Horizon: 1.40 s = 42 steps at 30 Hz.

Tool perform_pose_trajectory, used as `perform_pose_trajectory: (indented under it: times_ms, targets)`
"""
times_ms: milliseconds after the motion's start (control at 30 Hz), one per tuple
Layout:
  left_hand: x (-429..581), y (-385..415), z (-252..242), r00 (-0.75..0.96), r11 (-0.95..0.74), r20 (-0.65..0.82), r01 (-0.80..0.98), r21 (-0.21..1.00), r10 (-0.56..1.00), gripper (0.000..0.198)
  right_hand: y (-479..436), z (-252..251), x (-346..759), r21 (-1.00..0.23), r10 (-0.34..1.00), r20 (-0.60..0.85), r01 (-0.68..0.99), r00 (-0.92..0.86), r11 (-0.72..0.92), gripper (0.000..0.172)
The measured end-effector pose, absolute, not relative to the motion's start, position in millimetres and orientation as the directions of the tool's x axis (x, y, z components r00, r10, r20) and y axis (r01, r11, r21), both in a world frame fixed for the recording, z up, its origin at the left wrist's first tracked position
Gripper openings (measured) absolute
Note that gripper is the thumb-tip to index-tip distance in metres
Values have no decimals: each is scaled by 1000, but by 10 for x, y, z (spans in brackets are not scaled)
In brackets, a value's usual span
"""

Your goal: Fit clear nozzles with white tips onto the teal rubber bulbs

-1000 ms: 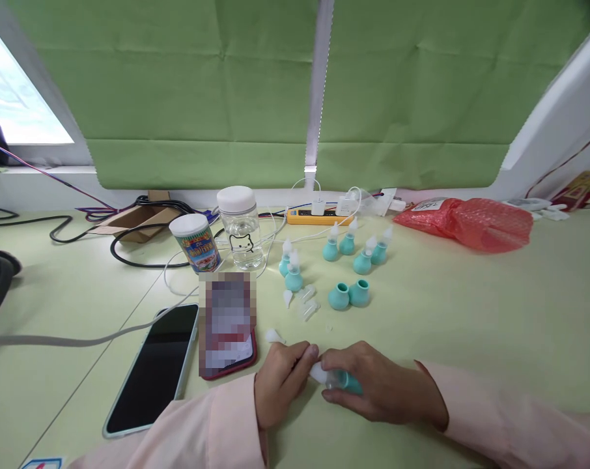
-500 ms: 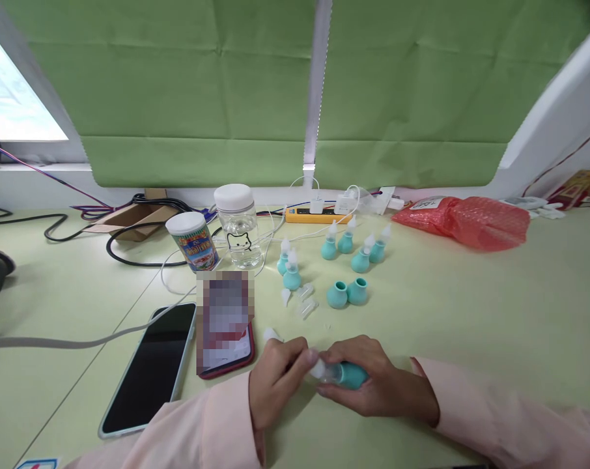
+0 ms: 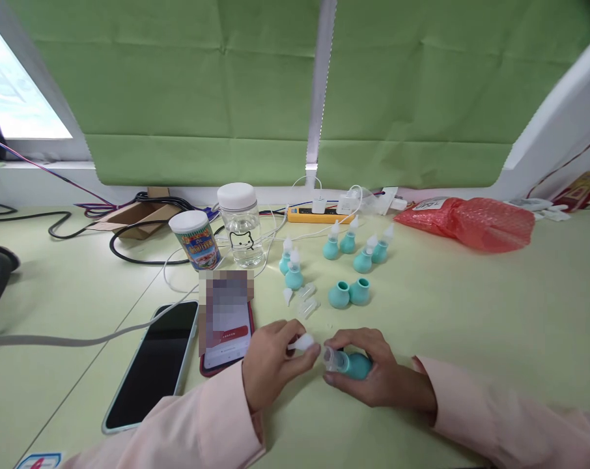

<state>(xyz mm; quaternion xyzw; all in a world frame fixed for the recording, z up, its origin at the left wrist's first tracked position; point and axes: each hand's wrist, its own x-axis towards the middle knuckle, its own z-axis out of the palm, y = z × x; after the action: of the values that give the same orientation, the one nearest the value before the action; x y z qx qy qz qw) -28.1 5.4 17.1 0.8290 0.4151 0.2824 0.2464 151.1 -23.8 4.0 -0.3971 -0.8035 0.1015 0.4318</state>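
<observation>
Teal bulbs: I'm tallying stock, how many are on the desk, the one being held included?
9. One in the right hand, teal bulb. Two capless. Two capped near the jar. Four capped behind. None seems hidden.

Your right hand covers most of the teal bulb; only its neck and one flank show. Red-cased phone at 9 o'clock of your left hand: upper screen pixelated, unreadable. Can label too small to read. Both sleeves run off the bottom edge.
</observation>
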Motion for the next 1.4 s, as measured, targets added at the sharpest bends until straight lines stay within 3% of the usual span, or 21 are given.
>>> perform_pose_trajectory:
  times_ms: [67,133,200,300,433,600,667,733,867,1000,1233,1400]
  targets:
    - [-291,92,138,536,-664,429,706,245,728,13,-231,81,1511,-553,757,559,528,-339,645,19]
    - [-287,117,89,588,-635,432,771,-46,684,16,-226,123,1514,-610,786,491,497,-375,618,14]
    - [-274,128,49,612,-584,401,785,-204,682,28,-220,141,1522,-667,817,443,472,-369,576,12]
    - [-258,125,25,605,-542,381,796,-269,699,35,-204,107,1539,-781,872,340,411,-352,471,7]
    - [-265,87,50,610,-619,481,768,-162,630,34,-173,24,1526,-922,930,184,271,-317,275,13]
    - [-268,1,119,482,-775,618,497,390,621,18,-175,19,1450,-999,929,18,-39,-370,4,32]
    - [-257,-21,133,408,-748,628,384,541,663,13,-206,35,1420,-988,909,-57,-106,-412,-111,40]
    - [-244,-33,136,368,-726,627,309,615,687,9,-247,46,1402,-967,886,-148,-122,-440,-223,45]
    - [-228,-50,122,359,-747,661,210,631,659,6,-307,37,1402,-943,858,-224,-119,-461,-310,49]
    - [-233,-62,98,376,-782,691,196,591,617,14,-312,56,1425,-963,865,-186,-89,-465,-255,49]
    - [-219,-21,60,391,-881,790,246,405,472,15,-315,115,1403,-988,904,-122,-36,-410,-149,38]
    - [-239,11,69,394,-856,762,192,479,514,15,-320,37,1385,-990,915,-78,-79,-396,-118,36]
